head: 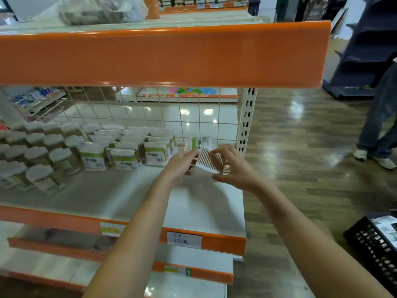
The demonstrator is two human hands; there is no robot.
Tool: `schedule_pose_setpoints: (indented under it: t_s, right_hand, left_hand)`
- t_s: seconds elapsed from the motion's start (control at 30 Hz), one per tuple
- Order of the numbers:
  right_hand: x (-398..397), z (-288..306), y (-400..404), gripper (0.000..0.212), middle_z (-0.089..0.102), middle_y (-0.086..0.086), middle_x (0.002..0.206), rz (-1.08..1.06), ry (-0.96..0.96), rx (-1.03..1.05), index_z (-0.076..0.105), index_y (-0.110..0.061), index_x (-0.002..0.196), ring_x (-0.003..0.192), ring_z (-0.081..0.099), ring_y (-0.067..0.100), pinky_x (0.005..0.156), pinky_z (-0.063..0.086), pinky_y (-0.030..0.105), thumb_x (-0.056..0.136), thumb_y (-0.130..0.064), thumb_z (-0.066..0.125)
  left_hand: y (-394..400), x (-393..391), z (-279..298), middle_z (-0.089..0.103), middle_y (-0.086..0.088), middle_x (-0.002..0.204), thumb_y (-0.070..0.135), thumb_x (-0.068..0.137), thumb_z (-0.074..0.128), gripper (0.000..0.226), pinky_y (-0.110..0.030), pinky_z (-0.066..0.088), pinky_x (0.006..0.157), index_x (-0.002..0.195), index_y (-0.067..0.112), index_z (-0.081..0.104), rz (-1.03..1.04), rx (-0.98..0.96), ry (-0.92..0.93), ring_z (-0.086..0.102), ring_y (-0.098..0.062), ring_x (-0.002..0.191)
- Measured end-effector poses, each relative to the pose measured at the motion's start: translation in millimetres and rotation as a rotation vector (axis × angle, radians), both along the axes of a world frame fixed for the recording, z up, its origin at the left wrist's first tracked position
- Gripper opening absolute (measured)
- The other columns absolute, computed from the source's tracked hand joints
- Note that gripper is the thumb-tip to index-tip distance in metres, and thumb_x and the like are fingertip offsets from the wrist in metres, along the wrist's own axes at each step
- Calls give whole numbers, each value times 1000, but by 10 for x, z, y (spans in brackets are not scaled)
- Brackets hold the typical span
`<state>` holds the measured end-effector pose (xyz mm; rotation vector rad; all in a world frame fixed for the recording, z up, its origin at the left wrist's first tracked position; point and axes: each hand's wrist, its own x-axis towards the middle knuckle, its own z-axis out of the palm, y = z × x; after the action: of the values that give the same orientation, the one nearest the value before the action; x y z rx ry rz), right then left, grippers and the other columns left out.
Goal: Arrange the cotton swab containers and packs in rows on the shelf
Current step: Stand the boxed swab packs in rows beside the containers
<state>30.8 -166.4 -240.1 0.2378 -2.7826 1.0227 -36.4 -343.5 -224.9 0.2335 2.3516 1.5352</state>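
Observation:
A clear pack of wooden cotton swabs (209, 161) is held above the right part of the white shelf (133, 196). My left hand (182, 161) pinches its left end and my right hand (236, 166) grips its right side. Just behind it, near the wire back, stands another pack with a green label (200, 143). Rows of green-labelled swab packs (129, 151) stand in the shelf's middle. Round white-lidded swab containers (38, 151) fill the left part in rows.
An orange-fronted upper shelf (163, 57) hangs overhead. The perforated upright post (246, 121) marks the shelf's right end. A black crate (376, 239) sits on the floor at the right. A person's legs (380, 125) stand on the wooden floor at far right.

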Motion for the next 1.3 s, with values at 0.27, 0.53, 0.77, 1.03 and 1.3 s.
schedule_pose_setpoints:
  t_s: [0.27,0.53,0.77,1.03,1.3]
  right_hand:
    - [87,-92,-53,69,46,8,134,94,149,83,50,-12,131,128,40,28,107,30,35,68,-18,80]
    - [103,-66,-75,81,29,3,147,139,63,116,37,-23,141,136,26,25,112,26,40,72,-23,79]
    - [145,107,-88,52,52,-1,129,-35,-205,-481,40,-18,137,113,55,14,96,48,33,90,-25,61]
    - [144,63,-219,19,66,3,94,-76,-297,-769,56,-10,114,86,66,17,83,56,32,96,-12,51]
    - [129,30,-264,13,63,13,102,-124,-279,-1029,51,-5,106,88,65,26,80,57,36,94,-9,53]
  left_hand:
    - [-56,313,-187,67,-2,97,21,97,51,14,-24,54,66,100,18,64,-64,342,-191,64,-14,77]
    - [-109,428,-210,62,-7,100,18,99,48,15,-23,56,64,105,11,60,27,390,-208,62,-15,70]
    - [-224,470,-198,66,1,97,18,99,47,16,-25,56,69,106,17,61,18,447,-151,63,-15,78]
    - [-240,520,-227,64,-3,107,16,97,49,18,-25,57,71,113,16,58,-13,428,-116,62,-14,97]
    - [-249,523,-269,64,-10,101,20,94,56,10,-32,57,78,101,13,58,15,540,-188,65,-21,93]
